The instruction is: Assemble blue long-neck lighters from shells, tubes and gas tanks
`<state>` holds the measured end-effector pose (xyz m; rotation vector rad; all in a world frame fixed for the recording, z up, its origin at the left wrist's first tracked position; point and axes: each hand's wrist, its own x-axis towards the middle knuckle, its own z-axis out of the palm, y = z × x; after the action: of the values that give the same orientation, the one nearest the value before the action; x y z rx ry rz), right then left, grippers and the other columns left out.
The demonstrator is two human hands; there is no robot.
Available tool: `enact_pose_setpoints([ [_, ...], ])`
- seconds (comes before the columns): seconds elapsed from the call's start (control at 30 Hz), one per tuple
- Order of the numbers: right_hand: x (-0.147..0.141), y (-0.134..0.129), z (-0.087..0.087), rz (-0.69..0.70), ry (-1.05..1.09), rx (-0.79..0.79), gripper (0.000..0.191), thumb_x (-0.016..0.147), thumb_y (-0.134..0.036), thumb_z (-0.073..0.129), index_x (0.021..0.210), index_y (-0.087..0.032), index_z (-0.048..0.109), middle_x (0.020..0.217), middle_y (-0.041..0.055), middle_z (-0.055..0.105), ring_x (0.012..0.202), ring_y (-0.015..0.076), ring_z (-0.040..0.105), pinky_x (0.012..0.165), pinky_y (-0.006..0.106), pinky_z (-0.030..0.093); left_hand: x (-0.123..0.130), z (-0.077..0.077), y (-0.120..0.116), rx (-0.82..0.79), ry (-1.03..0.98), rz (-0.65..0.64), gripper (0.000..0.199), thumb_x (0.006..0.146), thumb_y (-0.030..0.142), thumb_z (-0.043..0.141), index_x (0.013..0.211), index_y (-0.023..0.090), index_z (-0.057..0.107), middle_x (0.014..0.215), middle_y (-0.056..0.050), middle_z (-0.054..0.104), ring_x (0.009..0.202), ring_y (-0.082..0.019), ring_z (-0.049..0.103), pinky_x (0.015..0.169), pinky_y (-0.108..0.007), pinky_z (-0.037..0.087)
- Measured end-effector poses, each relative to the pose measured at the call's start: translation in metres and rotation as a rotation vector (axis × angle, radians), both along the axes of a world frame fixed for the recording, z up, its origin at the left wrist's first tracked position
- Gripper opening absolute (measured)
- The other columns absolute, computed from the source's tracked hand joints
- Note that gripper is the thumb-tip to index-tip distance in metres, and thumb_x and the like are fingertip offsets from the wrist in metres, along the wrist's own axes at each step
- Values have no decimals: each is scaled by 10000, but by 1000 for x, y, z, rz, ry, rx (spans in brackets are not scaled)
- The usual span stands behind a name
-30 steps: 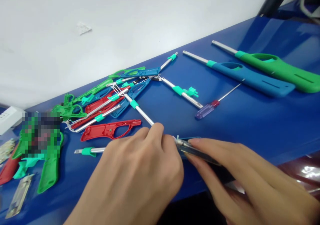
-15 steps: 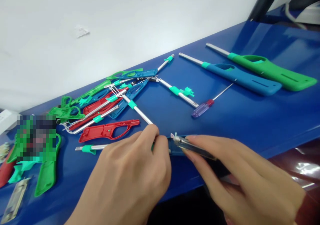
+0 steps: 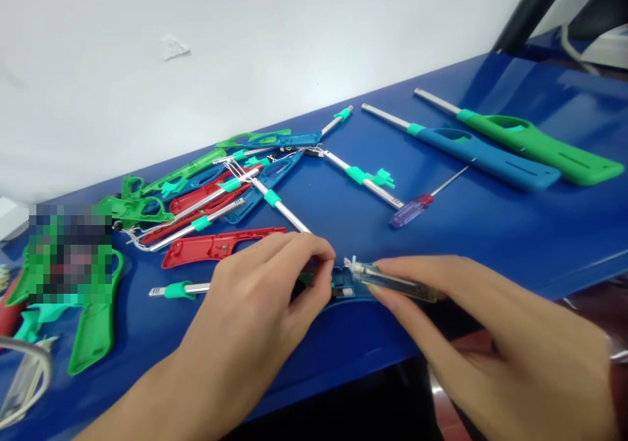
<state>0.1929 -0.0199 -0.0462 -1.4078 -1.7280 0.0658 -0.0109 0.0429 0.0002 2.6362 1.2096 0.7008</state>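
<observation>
Clear plastic, the tank sits pinched in the right hand, over the blue shell near the front edge of the counter. The left hand is narrow, thumb meeting forefinger beside the shell; whether it grips anything, I cannot tell. Screwdriver lies beyond the tank.

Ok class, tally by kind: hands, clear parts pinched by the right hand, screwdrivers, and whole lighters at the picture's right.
Hands, left hand and right hand: 2
Clear part: 1
Screwdriver: 1
Whole lighters, blue lighter and green lighter: 2
Total: 6
</observation>
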Motion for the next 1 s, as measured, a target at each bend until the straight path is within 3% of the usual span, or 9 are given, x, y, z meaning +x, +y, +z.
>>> enact_pose_setpoints([
  [0.27,-7,-2,3,-13,-14,18,79,1013,-266,708,1052,-291,773,1013,-87,830,799,123,782,843,231,644,-7,-6,-5,-151,-187,26,252,947,69,664,1119,229,752,959,43,816,785,-109,752,836,-219,629],
  [0.43,-9,-2,3,21,-1,15,81,996,-235,726,1036,-279,781,995,-70,830,799,135,777,805,249,651,-11,-7,-4,-241,-292,53,323,892,12,715,1126,231,754,936,92,829,795,-60,770,790,-122,588],
  [0.73,-5,-2,-1,81,-10,32,106,997,-197,732,1058,-259,793,1027,-52,821,898,122,763,830,238,618,-10,-8,-10,-134,-253,45,326,927,34,706,1154,267,699,954,124,810,853,-56,779,833,-140,577],
  [1.0,8,-6,2,214,-110,91,260,984,-58,674,1158,-215,787,1155,15,804,1041,164,757,957,288,622,-17,-15,-15,55,-106,-20,198,1045,106,601,1133,283,593,964,60,769,791,-123,747,717,-239,551],
])
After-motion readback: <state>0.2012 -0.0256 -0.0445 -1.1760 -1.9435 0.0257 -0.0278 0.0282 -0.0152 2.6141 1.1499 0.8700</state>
